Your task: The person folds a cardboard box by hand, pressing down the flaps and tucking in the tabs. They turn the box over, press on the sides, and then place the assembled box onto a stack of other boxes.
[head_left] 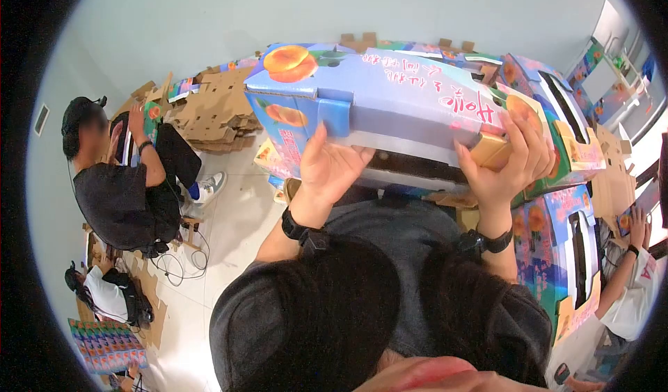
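A printed cardboard fruit box point(410, 103) with peach pictures and pink lettering lies tilted in front of my chest. A dark open slot runs along its side nearest me. At the slot's left end, my left hand point(332, 164) grips the box edge by a blue tab point(334, 118), thumb against the tab and fingers curled toward the slot. Over the right corner, my right hand point(511, 157) bends its fingers onto a yellow tab point(491, 150), with the thumb near the slot edge. Some fingertips of both hands are hidden.
More folded fruit boxes point(557, 253) stand close at my right. Stacks of flat brown cardboard point(216, 110) lie beyond at the left. A seated person point(125, 190) handles a box there; another person's hand point(637, 228) is at far right. A cable point(182, 270) lies on the floor.
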A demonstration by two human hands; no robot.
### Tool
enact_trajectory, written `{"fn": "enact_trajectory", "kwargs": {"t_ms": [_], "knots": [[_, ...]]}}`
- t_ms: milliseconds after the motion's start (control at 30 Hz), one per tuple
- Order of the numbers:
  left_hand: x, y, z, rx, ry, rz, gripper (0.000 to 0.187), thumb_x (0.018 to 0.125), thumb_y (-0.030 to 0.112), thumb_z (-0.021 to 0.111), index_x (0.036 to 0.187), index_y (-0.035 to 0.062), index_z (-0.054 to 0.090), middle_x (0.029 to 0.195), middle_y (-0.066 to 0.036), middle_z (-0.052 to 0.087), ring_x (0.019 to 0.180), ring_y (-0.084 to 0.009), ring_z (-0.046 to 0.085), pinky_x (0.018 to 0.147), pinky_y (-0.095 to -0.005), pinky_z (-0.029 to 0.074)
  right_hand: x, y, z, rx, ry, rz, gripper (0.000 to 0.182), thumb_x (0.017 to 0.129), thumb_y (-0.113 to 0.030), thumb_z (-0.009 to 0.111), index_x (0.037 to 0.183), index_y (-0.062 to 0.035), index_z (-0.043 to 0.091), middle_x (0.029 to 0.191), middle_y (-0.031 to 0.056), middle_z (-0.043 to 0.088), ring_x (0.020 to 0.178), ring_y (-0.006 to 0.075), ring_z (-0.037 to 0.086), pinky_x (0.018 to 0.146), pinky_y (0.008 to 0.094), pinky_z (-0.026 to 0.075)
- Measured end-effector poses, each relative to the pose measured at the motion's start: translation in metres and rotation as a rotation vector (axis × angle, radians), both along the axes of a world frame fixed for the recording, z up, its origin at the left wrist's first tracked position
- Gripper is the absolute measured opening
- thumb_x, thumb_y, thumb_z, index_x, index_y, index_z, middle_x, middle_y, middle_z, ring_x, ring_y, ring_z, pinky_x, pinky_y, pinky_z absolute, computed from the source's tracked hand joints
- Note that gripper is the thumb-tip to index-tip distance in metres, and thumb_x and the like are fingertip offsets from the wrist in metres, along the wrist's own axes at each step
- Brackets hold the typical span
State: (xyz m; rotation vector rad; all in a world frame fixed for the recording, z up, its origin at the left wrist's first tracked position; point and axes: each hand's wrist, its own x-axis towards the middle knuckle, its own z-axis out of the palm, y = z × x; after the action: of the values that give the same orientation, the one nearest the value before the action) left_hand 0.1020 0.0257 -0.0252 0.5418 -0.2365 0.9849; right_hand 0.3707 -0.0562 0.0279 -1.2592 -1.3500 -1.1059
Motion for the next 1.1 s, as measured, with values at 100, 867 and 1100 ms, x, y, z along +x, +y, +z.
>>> {"fn": "enact_trajectory", "kwargs": {"t_ms": [100,867,1100], "knots": [[0.004,-0.008,0.010,0.005,0.193,0.216,0.067,0.096,0.049,0.066,0.150,0.0143,0.047,0.153,-0.008,0.052,0.142,-0.0288,0.047,0.116,-0.0479,0.038,0.001,-0.002,-0.001,0.000,0.001,-0.003,0.070,0.070,-0.064,0.084,0.120,-0.0168,0.068,0.120,0.0014,0.067,0.119,0.0214,0.059,0.115,0.0486,0.026],[-0.001,-0.019,0.013,-0.072,0.333,0.097,0.079,0.095,0.062,0.061,0.152,0.0109,0.043,0.153,-0.012,0.050,0.141,-0.0302,0.046,0.121,-0.0519,0.030,-0.002,-0.004,-0.001,0.040,-0.028,-0.010,0.068,0.072,-0.064,0.082,0.118,-0.0156,0.069,0.116,0.0008,0.068,0.118,0.0223,0.060,0.113,0.0483,0.028],[-0.004,-0.015,0.005,-0.094,0.204,0.088,0.077,0.091,0.043,0.075,0.151,0.0092,0.040,0.153,-0.007,0.047,0.143,-0.0282,0.041,0.121,-0.0496,0.029,-0.004,-0.006,-0.005,0.040,-0.019,-0.001,0.068,0.071,-0.063,0.083,0.118,-0.0157,0.069,0.118,0.0014,0.067,0.120,0.0225,0.059,0.114,0.0488,0.028]]}}
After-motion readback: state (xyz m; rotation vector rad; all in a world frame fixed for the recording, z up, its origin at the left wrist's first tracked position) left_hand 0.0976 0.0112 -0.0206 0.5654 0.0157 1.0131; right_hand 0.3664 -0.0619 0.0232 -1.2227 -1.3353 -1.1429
